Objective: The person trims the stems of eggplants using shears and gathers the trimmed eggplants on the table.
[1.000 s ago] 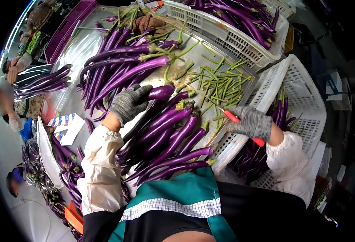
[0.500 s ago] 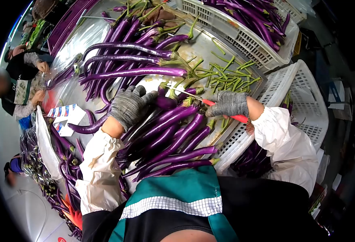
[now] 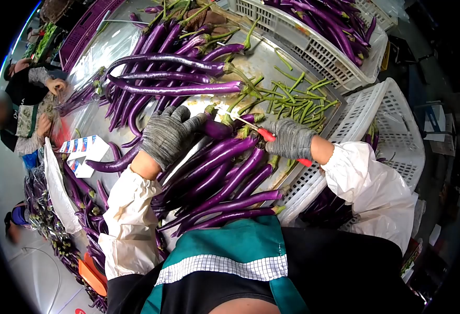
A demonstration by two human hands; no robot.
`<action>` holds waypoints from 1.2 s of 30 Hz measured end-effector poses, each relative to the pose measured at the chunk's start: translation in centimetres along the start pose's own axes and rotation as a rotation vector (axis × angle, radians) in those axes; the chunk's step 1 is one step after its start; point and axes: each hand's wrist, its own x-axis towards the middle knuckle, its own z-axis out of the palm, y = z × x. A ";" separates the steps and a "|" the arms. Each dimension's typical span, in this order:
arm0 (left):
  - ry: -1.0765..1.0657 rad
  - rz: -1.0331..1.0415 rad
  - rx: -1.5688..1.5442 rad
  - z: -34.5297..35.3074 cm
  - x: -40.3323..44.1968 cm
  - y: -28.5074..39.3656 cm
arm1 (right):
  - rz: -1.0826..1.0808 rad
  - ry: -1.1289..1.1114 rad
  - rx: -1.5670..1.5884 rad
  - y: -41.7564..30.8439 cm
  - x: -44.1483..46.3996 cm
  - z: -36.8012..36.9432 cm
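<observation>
Left hand [image 3: 167, 137], grey-knit gloved, curled round glossy eggplant [image 3: 217, 129]; right hand [image 3: 289, 139] clenched on red-handled scissors [image 3: 266, 135].

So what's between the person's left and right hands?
Between them, the head view shows the eggplant held by the left hand and the red-handled cutter in the right hand.

Floor [image 3: 28, 282]: It is looking grey, and a thin cord [image 3: 57, 268] is curving over it.
Light strip [image 3: 14, 48]: It is shining bluish white, up at the left edge.
Metal table [image 3: 264, 52]: It is filling the middle and gleaming in spots.
Purple crate [image 3: 87, 32]: It is sitting at the top left.
White crate [image 3: 397, 123]: It is standing just beside the table, showing its little holes.
Far right side: It is looking very dark.
</observation>
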 end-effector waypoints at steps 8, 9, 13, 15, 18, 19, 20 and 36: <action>0.017 -0.087 -0.271 0.9 -1.0 0.5 | 0.087 0.035 0.073 1.8 -2.5 0.2; -0.064 -0.134 -0.269 1.1 -1.1 1.0 | 0.119 0.013 0.193 2.1 -2.9 -0.1; 0.151 -0.104 -0.248 4.2 0.2 -1.4 | 0.237 -0.099 0.945 2.0 -6.0 0.0; 0.138 -0.219 0.120 3.6 2.1 -1.5 | 0.272 -0.154 1.164 2.8 -6.7 1.5; 0.041 -0.178 0.271 5.6 4.2 -3.1 | 0.272 -0.323 1.622 2.9 -7.6 3.7; -0.044 -0.178 0.301 5.9 4.8 -3.2 | 0.272 -0.319 1.622 2.6 -8.0 4.0; -0.066 -0.191 0.394 5.8 5.4 -3.1 | 0.300 -0.305 1.624 1.8 -8.3 4.0; -0.270 -0.498 -0.872 -3.9 -1.8 -3.5 | 0.198 -0.086 1.039 0.4 -10.7 2.8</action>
